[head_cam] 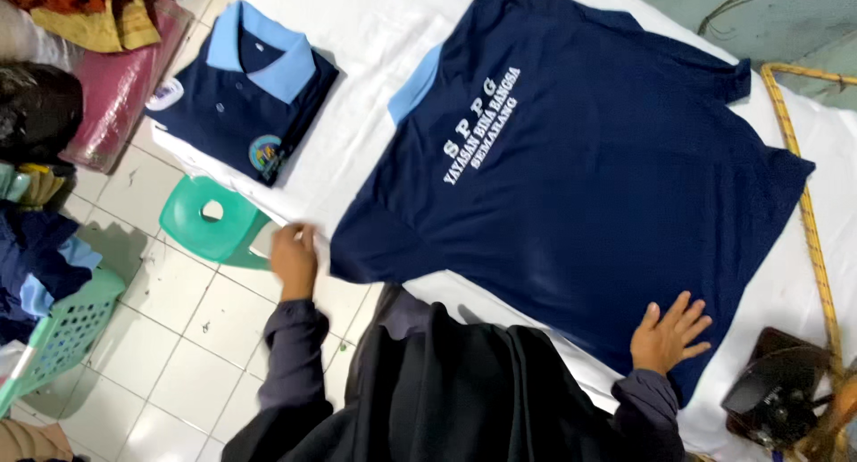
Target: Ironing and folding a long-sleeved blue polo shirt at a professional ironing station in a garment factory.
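- Here the right hand (668, 335) lies flat, fingers spread, holding nothing, pressing the dark blue shirt (571, 176) near the table's near edge.
- The left hand (293, 258) pinches the shirt's sleeve end at the table's (366, 33) left edge.
- The shirt lies spread out, back up, with white letters and a light blue patch.
- A folded shirt (241, 96) sits nearby.

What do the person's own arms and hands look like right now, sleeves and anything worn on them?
Both arms are covered to the wrist by long, dark grey-purple sleeves with plain cuffs. The left hand and right hand are bare: no gloves, and no rings, watch or bracelets can be made out. A loose black garment hangs between the arms.
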